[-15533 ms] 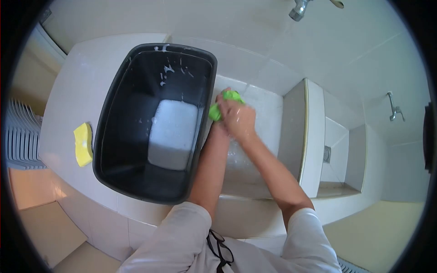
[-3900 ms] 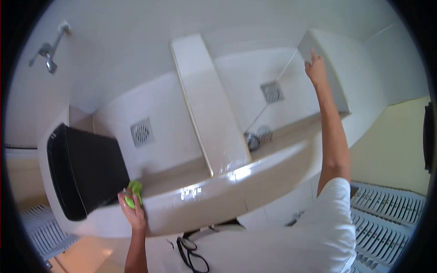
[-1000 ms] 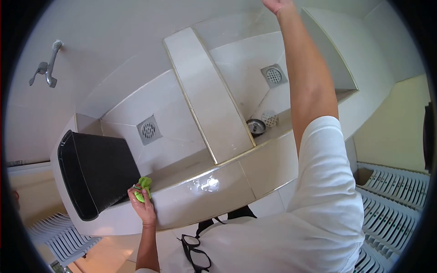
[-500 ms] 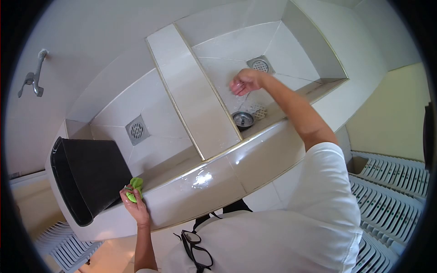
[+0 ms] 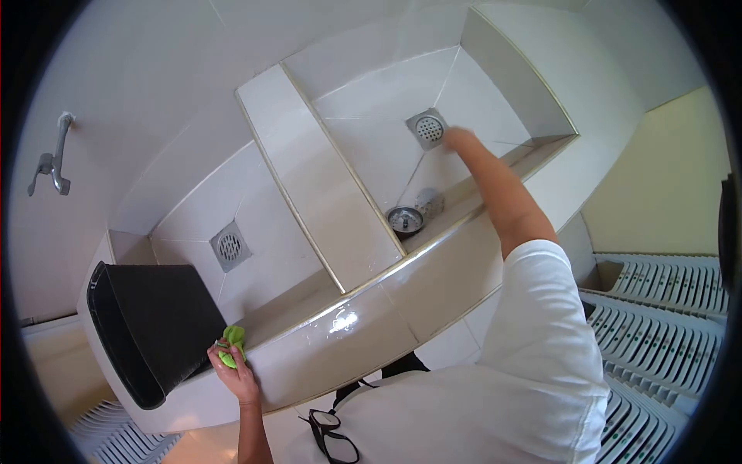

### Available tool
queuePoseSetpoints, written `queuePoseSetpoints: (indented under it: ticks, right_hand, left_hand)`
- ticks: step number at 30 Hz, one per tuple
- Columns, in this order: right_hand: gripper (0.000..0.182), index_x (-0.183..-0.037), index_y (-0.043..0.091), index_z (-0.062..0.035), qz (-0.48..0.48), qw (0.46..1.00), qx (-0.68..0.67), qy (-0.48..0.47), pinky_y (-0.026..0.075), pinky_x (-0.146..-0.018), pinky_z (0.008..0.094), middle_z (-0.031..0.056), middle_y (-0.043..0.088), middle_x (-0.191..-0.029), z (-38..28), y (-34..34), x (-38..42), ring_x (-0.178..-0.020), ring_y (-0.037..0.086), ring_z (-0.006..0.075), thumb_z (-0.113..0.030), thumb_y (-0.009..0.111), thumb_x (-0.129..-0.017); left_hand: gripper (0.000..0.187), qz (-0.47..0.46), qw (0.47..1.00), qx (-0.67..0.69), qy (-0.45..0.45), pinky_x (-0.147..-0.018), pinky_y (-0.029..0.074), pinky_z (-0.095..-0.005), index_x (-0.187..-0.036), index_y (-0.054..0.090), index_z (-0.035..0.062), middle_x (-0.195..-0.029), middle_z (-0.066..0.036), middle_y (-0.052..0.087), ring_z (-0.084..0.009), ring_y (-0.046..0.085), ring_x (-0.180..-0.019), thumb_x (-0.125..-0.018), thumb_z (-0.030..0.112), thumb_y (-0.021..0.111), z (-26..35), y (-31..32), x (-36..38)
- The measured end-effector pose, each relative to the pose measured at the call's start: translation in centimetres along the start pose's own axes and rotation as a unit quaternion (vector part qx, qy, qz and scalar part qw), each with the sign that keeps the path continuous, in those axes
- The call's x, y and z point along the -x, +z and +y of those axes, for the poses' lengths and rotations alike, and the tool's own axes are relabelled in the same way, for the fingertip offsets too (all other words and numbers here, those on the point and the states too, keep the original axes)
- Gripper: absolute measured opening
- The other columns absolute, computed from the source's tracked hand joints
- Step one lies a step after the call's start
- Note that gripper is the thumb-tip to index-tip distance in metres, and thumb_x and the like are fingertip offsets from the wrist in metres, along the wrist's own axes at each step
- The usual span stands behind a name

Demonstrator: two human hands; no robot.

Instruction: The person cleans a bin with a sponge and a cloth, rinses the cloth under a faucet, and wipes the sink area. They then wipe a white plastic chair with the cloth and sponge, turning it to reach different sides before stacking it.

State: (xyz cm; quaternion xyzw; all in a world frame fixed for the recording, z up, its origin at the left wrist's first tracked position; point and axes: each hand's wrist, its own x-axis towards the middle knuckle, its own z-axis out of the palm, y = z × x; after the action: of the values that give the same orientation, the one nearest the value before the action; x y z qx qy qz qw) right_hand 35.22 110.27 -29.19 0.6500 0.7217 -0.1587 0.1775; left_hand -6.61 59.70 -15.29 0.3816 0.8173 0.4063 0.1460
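Note:
My left hand (image 5: 235, 373) is closed round a bright green cloth (image 5: 232, 346) at the ledge's front edge, beside the black bin (image 5: 158, 321). Over the right basin, my right hand (image 5: 459, 140) is smeared by motion near the square floor drain (image 5: 428, 128); its fingers cannot be made out. Below it in the same basin lie a round metal strainer (image 5: 405, 221) and a pale, patterned round piece (image 5: 430, 203).
A tiled divider (image 5: 317, 174) parts the two basins. The left basin has another drain (image 5: 231, 246). A tap (image 5: 52, 165) is on the left wall. Grey slatted racks (image 5: 657, 340) stand at the lower right. Eyeglasses (image 5: 334, 437) hang on the white shirt.
My right hand has moved right, beside the drain, and its fingers no longer show clearly. The view has shifted slightly. My left hand still holds the green cloth.

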Motion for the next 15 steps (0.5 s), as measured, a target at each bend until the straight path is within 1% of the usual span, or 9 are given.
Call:
queuePoseSetpoints:
  ticks: [3, 5, 6, 8, 9, 11, 12, 14, 15]
  right_hand:
    - [0.032, -0.103, 0.066, -0.0067, -0.144, 0.985, 0.091, -0.040, 0.047, -0.085, 0.0399, 0.0148, 0.061, -0.112, -2.7, -0.2, 0.6, -0.101, 0.059, 0.0319, -0.020, 0.056, -0.077]
    - [0.030, -0.104, 0.065, -0.0047, -0.002, 0.965, 0.205, -0.161, 0.048, -0.083, 0.0379, 0.0152, 0.062, -0.110, -6.2, -3.8, 0.1, -0.096, 0.061, 0.0319, -0.012, 0.055, -0.076]
    - [0.025, -0.098, 0.064, -0.0051, 0.025, 0.977, -0.204, -0.062, 0.048, -0.076, 0.0457, 0.0158, 0.061, -0.105, -5.9, -3.6, -6.8, -0.094, 0.059, 0.0338, -0.014, 0.055, -0.077]
    - [0.024, -0.103, 0.056, -0.0028, 0.058, 0.666, -0.744, 0.022, 0.048, -0.065, 0.0566, 0.0130, 0.056, -0.096, -8.4, -9.1, -8.7, -0.086, 0.056, 0.0331, -0.016, 0.049, -0.085]
    - [0.033, -0.117, 0.047, 0.0007, 0.025, 0.497, -0.868, -0.005, 0.049, -0.075, 0.0507, 0.0119, 0.054, -0.095, -9.2, -13.0, -8.8, -0.082, 0.055, 0.0287, -0.017, 0.043, -0.090]
    - [0.030, -0.108, 0.053, 0.0018, 0.064, 0.214, -0.974, 0.043, 0.048, -0.074, 0.0407, 0.0076, 0.048, -0.077, -11.9, -20.1, -2.6, -0.068, 0.050, 0.0244, -0.013, 0.036, -0.089]
    - [0.030, -0.108, 0.053, 0.0018, 0.065, 0.211, -0.975, 0.039, 0.048, -0.074, 0.0407, 0.0076, 0.048, -0.077, -12.1, -20.8, -2.8, -0.068, 0.050, 0.0244, -0.013, 0.036, -0.089]
    - [0.037, -0.129, 0.038, 0.0001, 0.019, -0.057, -0.998, -0.010, 0.041, -0.096, 0.0452, 0.0128, 0.052, -0.112, -12.5, -22.9, -5.2, -0.104, 0.050, 0.0277, -0.012, 0.033, -0.094]
    - [0.028, -0.117, 0.042, -0.0009, 0.005, -0.061, -0.997, -0.054, 0.042, -0.091, 0.0426, 0.0124, 0.054, -0.106, -12.2, -22.5, -9.9, -0.098, 0.052, 0.0267, -0.013, 0.031, -0.094]
  left_hand:
    - [0.014, -0.002, 1.000, 0.002, 0.008, -0.092, 0.036, -0.0348, -0.092, 0.039, -0.0004, -0.094, -0.012, 0.045, -0.0235, 0.047, -0.097, -0.092, 0.010, 0.049, -0.4, 0.0, -0.1]
    - [0.015, -0.005, 1.000, -0.008, 0.010, -0.092, 0.036, -0.0349, -0.091, 0.039, -0.0002, -0.093, -0.012, 0.045, -0.0232, 0.046, -0.097, -0.092, 0.010, 0.049, -0.7, -0.2, 0.0]
    - [0.016, -0.008, 1.000, -0.015, 0.019, -0.091, 0.036, -0.0329, -0.095, 0.040, 0.0002, -0.096, -0.011, 0.047, -0.0205, 0.046, -0.095, -0.092, 0.012, 0.050, -0.8, -0.2, 0.1]
    - [0.017, -0.015, 0.999, -0.023, 0.033, -0.090, 0.037, -0.0308, -0.099, 0.042, 0.0006, -0.100, -0.010, 0.048, -0.0178, 0.046, -0.094, -0.093, 0.014, 0.051, -0.6, -0.3, 0.0]
    - [0.016, -0.012, 1.000, -0.012, 0.023, -0.091, 0.036, -0.0326, -0.094, 0.040, 0.0006, -0.095, -0.010, 0.046, -0.0202, 0.046, -0.095, -0.092, 0.012, 0.050, -0.2, -0.1, 0.0]
    - [0.015, -0.008, 1.000, 0.001, 0.017, -0.093, 0.035, -0.0344, -0.090, 0.039, 0.0006, -0.091, -0.011, 0.043, -0.0225, 0.046, -0.097, -0.091, 0.010, 0.050, 0.1, 0.0, 0.0]
    - [0.015, -0.011, 1.000, 0.005, 0.018, -0.093, 0.035, -0.0337, -0.093, 0.040, 0.0002, -0.092, -0.011, 0.044, -0.0220, 0.046, -0.096, -0.091, 0.011, 0.050, -0.2, 0.0, 0.1]
    - [0.016, -0.009, 1.000, 0.006, 0.024, -0.093, 0.035, -0.0330, -0.096, 0.040, -0.0002, -0.093, -0.011, 0.044, -0.0215, 0.046, -0.096, -0.092, 0.011, 0.050, -0.5, -0.2, 0.0]
    - [0.017, -0.011, 1.000, 0.008, 0.014, -0.093, 0.035, -0.0322, -0.099, 0.041, -0.0005, -0.093, -0.010, 0.044, -0.0210, 0.046, -0.096, -0.092, 0.012, 0.050, -0.5, -0.2, 0.0]
